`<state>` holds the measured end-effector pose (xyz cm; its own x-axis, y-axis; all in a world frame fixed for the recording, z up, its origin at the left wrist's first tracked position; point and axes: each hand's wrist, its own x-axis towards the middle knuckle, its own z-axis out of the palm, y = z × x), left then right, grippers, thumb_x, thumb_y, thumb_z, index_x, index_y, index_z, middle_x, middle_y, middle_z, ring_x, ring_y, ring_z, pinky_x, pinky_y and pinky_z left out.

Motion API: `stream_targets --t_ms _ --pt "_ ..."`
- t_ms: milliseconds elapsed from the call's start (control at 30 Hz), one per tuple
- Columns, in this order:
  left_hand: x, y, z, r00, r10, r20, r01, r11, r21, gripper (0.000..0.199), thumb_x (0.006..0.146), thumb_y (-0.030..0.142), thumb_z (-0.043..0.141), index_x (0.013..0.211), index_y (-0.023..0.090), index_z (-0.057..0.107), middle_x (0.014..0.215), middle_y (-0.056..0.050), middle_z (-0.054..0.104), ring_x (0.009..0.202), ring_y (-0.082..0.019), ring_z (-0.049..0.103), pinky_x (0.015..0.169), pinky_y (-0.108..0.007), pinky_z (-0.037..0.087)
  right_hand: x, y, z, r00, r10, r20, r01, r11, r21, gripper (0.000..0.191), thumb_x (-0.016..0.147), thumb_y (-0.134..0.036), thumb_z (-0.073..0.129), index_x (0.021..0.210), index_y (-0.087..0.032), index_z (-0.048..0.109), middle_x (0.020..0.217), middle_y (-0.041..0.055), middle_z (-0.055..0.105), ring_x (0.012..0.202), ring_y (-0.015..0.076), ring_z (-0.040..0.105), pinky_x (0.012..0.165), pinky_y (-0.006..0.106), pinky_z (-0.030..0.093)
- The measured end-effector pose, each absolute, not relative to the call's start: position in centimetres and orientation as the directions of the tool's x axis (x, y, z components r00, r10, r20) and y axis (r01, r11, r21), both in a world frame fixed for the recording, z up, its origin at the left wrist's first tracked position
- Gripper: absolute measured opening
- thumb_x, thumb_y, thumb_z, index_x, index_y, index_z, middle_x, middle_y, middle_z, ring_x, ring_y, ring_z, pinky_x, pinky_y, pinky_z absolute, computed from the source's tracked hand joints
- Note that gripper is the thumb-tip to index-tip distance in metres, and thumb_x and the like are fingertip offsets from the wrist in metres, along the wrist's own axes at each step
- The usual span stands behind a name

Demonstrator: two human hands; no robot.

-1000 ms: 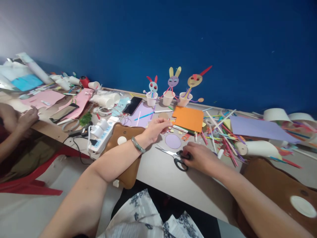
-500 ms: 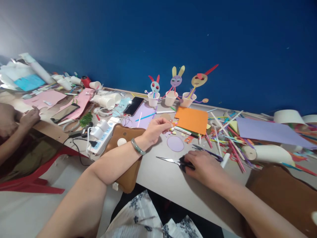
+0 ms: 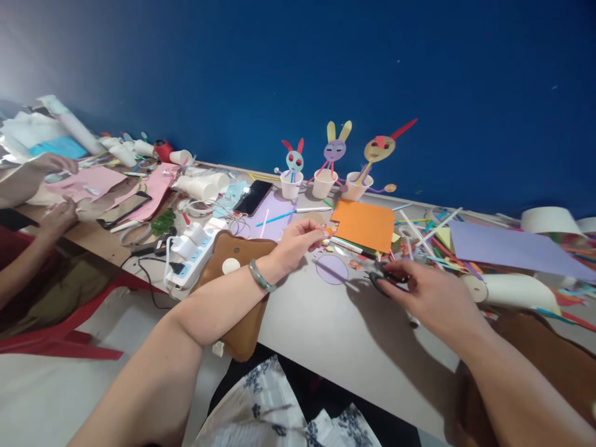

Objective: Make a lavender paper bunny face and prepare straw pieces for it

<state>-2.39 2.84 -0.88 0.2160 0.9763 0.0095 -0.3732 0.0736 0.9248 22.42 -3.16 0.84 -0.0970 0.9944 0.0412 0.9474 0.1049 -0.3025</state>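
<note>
My left hand [image 3: 300, 243] is pinched on a small orange paper piece [image 3: 329, 232], just left of an orange paper sheet [image 3: 365, 225]. Black-handled scissors [image 3: 379, 280] hang in my right hand [image 3: 426, 295], raised above the table with their shadow below; the blades are blurred. Between the hands a light purple paper circle [image 3: 332, 270] lies flat, with small orange scraps [image 3: 356, 264] beside it. Behind stand three paper cups with puppet figures: a pale blue face [image 3: 294, 162], a purple face [image 3: 334, 150] and a tan face [image 3: 379, 149].
A power strip [image 3: 195, 257] and a brown cushion [image 3: 246, 298] lie to the left. Right are straws, a purple sheet [image 3: 512, 248] and a white roll [image 3: 521, 293]. Another person's hands [image 3: 60, 217] are at far left. A blue wall [image 3: 298, 74] rises behind.
My right hand has lifted the scissors off the table and moved them right. My left hand keeps its pinch nearly in place. The other person's second hand has come into view over the pink paper.
</note>
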Motion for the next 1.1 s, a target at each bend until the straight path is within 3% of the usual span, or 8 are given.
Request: stream_targets --t_ms 67,133,233,300,600,1100 --pt "-2.4 2.8 -0.9 0.225 0.974 -0.003 -0.350 0.083 0.933 0.031 0.067 0.032 0.081 0.064 0.017 0.053 0.053 0.005 0.051 0.049 -0.004 0.040 0.051 -0.022 0.027 22.4 -2.6 0.6 -0.036 0.994 0.100 0.902 0.075 -0.426 0.034 0.079 -0.055 0.066 0.091 -0.023 0.067 0.064 0.0051 0.064 0.061 0.0238 0.057 0.059 0.035 0.038" --pt "-2.4 2.7 -0.9 0.265 0.964 -0.013 -0.322 0.101 0.941 0.030 0.068 0.032 0.080 0.065 0.017 0.054 0.055 0.005 0.053 0.051 -0.005 0.042 0.052 -0.022 0.029 21.9 -2.3 0.5 -0.008 0.999 0.041 0.802 0.031 -0.597 0.046 0.074 -0.066 0.069 0.087 -0.022 0.064 0.061 0.0027 0.058 0.056 0.0195 0.050 0.056 0.033 0.037" --pt "-2.4 2.4 -0.9 0.342 0.940 0.005 -0.298 0.104 0.949 0.027 0.068 0.031 0.079 0.067 0.017 0.056 0.059 0.004 0.054 0.054 -0.005 0.044 0.056 -0.023 0.033 21.4 -2.2 0.6 -0.063 0.995 -0.082 0.584 -0.030 -0.811 0.055 0.068 -0.070 0.075 0.086 -0.019 0.064 0.069 0.0038 0.061 0.061 0.0171 0.051 0.057 0.031 0.040" --pt "-2.4 2.1 -1.0 0.373 0.928 0.026 -0.296 0.093 0.951 0.026 0.068 0.031 0.078 0.066 0.017 0.056 0.061 0.003 0.055 0.057 -0.006 0.044 0.059 -0.023 0.035 21.3 -2.4 0.7 -0.115 0.987 -0.114 0.485 -0.044 -0.873 0.056 0.064 -0.067 0.081 0.087 -0.018 0.064 0.077 0.0044 0.064 0.067 0.0167 0.054 0.061 0.029 0.042" --pt "-2.6 1.8 -0.8 0.461 0.887 0.025 -0.281 0.120 0.952 0.021 0.066 0.025 0.074 0.064 0.017 0.054 0.068 0.001 0.058 0.064 -0.008 0.049 0.065 -0.025 0.038 21.0 -2.8 0.5 -0.383 0.907 -0.174 0.402 -0.006 -0.916 0.048 0.073 -0.063 0.078 0.079 -0.018 0.064 0.078 0.0018 0.057 0.071 0.0154 0.051 0.066 0.028 0.041" --pt "-2.6 2.0 -1.4 0.468 0.883 -0.034 -0.264 0.177 0.948 0.017 0.063 0.023 0.073 0.060 0.016 0.058 0.064 -0.001 0.061 0.062 -0.009 0.051 0.065 -0.027 0.040 20.5 -3.0 0.6 -0.356 0.903 -0.240 0.399 -0.086 -0.913 0.048 0.063 -0.059 0.086 0.070 -0.017 0.063 0.066 0.0004 0.056 0.061 0.0133 0.048 0.056 0.026 0.038"
